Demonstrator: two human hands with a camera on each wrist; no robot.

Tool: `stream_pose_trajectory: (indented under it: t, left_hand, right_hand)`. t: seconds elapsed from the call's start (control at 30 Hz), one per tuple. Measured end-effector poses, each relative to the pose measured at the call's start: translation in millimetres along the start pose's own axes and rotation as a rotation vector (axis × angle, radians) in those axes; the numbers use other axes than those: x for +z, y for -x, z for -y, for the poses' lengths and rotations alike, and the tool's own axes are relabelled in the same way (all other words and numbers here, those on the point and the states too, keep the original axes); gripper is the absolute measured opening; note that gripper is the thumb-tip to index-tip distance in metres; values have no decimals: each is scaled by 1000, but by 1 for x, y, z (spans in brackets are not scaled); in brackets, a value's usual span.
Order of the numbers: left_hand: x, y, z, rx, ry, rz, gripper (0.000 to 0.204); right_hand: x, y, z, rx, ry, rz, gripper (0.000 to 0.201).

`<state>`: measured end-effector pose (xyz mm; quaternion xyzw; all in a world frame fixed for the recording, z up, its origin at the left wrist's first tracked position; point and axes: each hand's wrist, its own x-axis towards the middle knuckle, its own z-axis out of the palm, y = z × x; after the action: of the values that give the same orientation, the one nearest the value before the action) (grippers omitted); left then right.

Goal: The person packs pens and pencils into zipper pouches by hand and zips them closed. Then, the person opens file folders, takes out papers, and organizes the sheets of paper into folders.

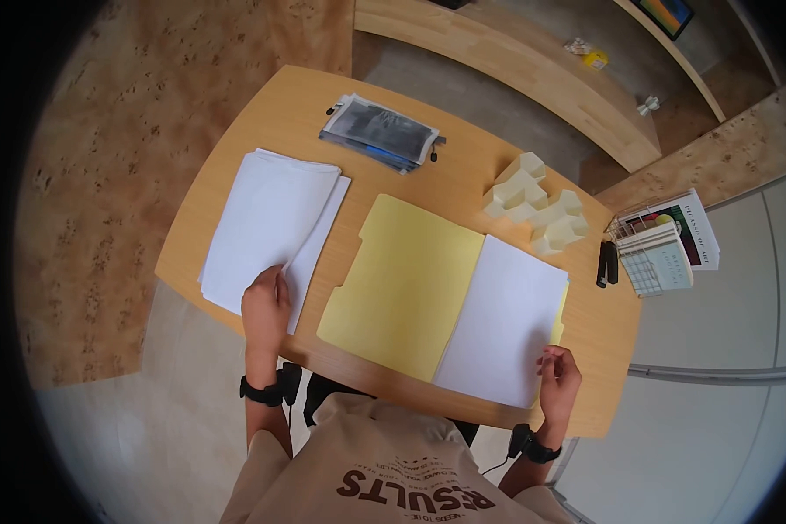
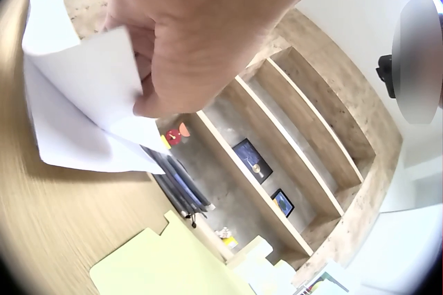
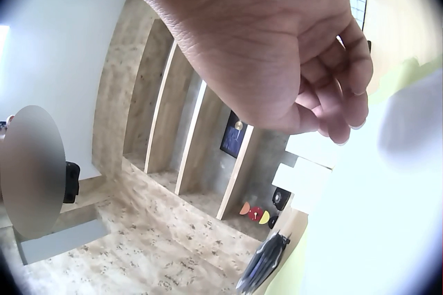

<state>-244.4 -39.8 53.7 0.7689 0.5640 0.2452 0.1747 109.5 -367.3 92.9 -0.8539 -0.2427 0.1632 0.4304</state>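
My left hand (image 1: 267,307) pinches the near right edge of the upper sheets in a stack of white paper (image 1: 257,205) on the left of the table. In the left wrist view those lifted sheets (image 2: 90,77) bend up between thumb and fingers, while the lower ones lie flat. A yellow file folder (image 1: 401,279) lies spread out in the middle, with white paper (image 1: 506,319) on its right half. Beside that paper's near right edge is my right hand (image 1: 560,377), its fingers (image 3: 356,66) loosely bent and holding nothing.
Dark zippered pouches (image 1: 380,131) lie at the table's far side. Pale yellow hexagonal holders (image 1: 524,188) stand at the far right. Close to the right edge are a black stapler (image 1: 607,264) and a wire rack of books (image 1: 659,253). Wooden shelves (image 1: 515,74) rise behind the table.
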Motion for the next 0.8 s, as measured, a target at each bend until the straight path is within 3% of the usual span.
stream_pose_trajectory:
  t: [0.13,0.43,0.57,0.67,0.77,0.8]
  left_hand:
    - [7,2,11,-87,64,-118,18]
    - [-4,-1,3,-286,195,-139,17]
    - [-9,0,-3,-286,205,-141,19]
    - [-22,9,-28,-192,119,-234,21]
    - [-35,33,-81,80,122,-132,22]
    - [-30,40,-96,260,150,-95,21]
  right_hand:
    - [0,4,8,-33,11,-11,15]
    - [8,7,7,-44,9,8,15]
    - [12,8,10,-62,12,36,15]
    - [20,11,22,-37,-24,104,15]
    - [33,11,39,54,-109,246,16]
    - [41,10,42,56,-282,350,20]
